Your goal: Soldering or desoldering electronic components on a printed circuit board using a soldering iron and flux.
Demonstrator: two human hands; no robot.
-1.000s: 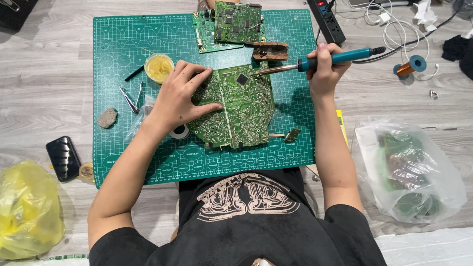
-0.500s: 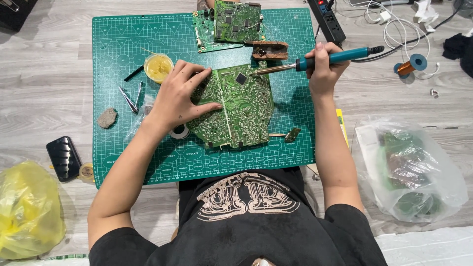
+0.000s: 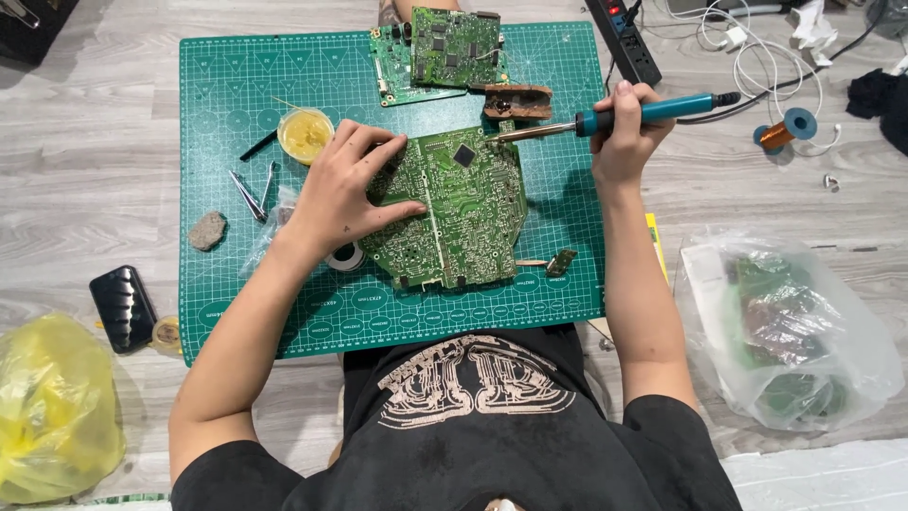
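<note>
Barely anything moved since earlier frame: soldering iron (image 3: 643, 113) tip edged slightly up, now at top edge of big green circuit board (image 3: 454, 208), just below brown sponge holder (image 3: 517, 101). Right hand (image 3: 626, 137) fingers wrapped tight round teal handle. Left hand (image 3: 348, 194) fingers spread flat, pinning board's left side. Board sits mid green cutting mat (image 3: 236, 85); flux pot (image 3: 305, 134) and tweezers (image 3: 248, 194) left of it.

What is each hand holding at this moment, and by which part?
The right hand grips the soldering iron by its blue handle. The left hand holds nothing; it presses flat on the circuit board.
</note>
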